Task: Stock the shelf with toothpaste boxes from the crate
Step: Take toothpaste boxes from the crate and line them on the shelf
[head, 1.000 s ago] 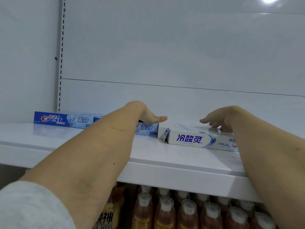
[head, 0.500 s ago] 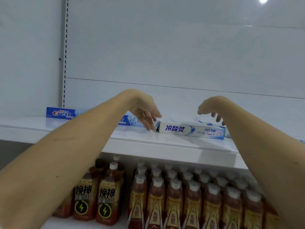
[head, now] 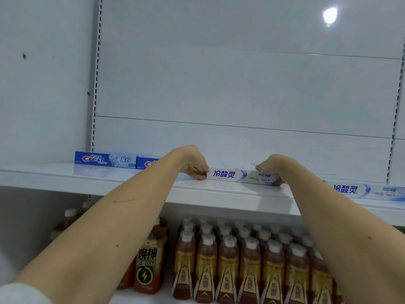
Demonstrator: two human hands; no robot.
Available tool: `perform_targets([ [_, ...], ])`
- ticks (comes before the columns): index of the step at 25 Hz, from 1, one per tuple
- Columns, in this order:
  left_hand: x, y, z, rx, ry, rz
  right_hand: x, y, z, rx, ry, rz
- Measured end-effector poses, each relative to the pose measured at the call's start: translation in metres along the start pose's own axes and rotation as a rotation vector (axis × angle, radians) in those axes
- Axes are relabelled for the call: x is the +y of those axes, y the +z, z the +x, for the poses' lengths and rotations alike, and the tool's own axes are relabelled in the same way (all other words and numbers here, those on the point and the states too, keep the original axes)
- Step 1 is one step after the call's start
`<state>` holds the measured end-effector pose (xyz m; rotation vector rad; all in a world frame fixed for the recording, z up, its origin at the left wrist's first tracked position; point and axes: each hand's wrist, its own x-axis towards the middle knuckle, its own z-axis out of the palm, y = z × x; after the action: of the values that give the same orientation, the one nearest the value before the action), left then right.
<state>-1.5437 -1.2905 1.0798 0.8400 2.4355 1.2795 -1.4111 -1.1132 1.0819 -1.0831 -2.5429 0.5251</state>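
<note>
Both hands have come down since half a second ago, when they hovered with fingers spread above the shelf; now each one is clamped on an end of the same white toothpaste box (head: 241,177). The left hand (head: 194,164) pinches the box's left end with curled fingers, and the right hand (head: 272,168) curls over its right end, fingertips wrapped down the front face. The hands sit apart, the box's length between them.

That white box lies flat on the shelf (head: 65,178), front face outward. Left of it, further back, two blue toothpaste boxes (head: 107,159) stand end to end, the second partly hidden behind the left forearm. Right of it, a second white box (head: 368,191) lies closer to the shelf's front edge. Below the shelf stand rows of brown drink bottles (head: 228,260). The crate is not in view.

The step in hand looks like squaring up the white box after placing it. The next move probably calls for sliding it into line with its neighbours, closing the gap to the blue boxes, then letting go and reaching back to the crate for more.
</note>
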Motion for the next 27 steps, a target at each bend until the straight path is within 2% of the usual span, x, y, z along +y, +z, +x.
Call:
perform_targets([
  [2, -0.005, -0.009, 0.002, 0.081, 0.04, 0.191, -0.002, 0.003, 0.0, -0.015, 0.016, 0.118],
  [4, -0.013, -0.017, 0.007, 0.146, 0.072, 0.374, -0.003, 0.005, -0.003, -0.027, 0.014, 0.137],
  [7, -0.028, -0.023, 0.019, 0.049, 0.097, 0.439, -0.006, 0.011, -0.002, 0.013, 0.019, 0.143],
  [11, -0.04, -0.017, 0.038, -0.031, 0.23, 0.551, 0.0, 0.021, 0.011, 0.04, 0.065, 0.276],
  [14, -0.036, -0.011, 0.04, -0.045, 0.248, 0.508, 0.001, 0.02, 0.016, 0.04, 0.07, 0.3],
  [17, -0.038, -0.001, 0.039, 0.054, 0.212, 0.431, 0.004, 0.023, 0.018, 0.028, 0.013, 0.3],
  [20, -0.035, 0.006, 0.03, 0.124, 0.169, 0.512, 0.007, 0.027, 0.021, 0.016, -0.065, 0.305],
  [22, -0.033, 0.011, 0.018, 0.119, 0.136, 0.534, 0.008, 0.028, 0.017, 0.029, -0.103, 0.287],
  [27, -0.028, 0.014, 0.011, 0.072, 0.116, 0.345, 0.007, 0.034, 0.025, 0.039, -0.086, 0.351],
])
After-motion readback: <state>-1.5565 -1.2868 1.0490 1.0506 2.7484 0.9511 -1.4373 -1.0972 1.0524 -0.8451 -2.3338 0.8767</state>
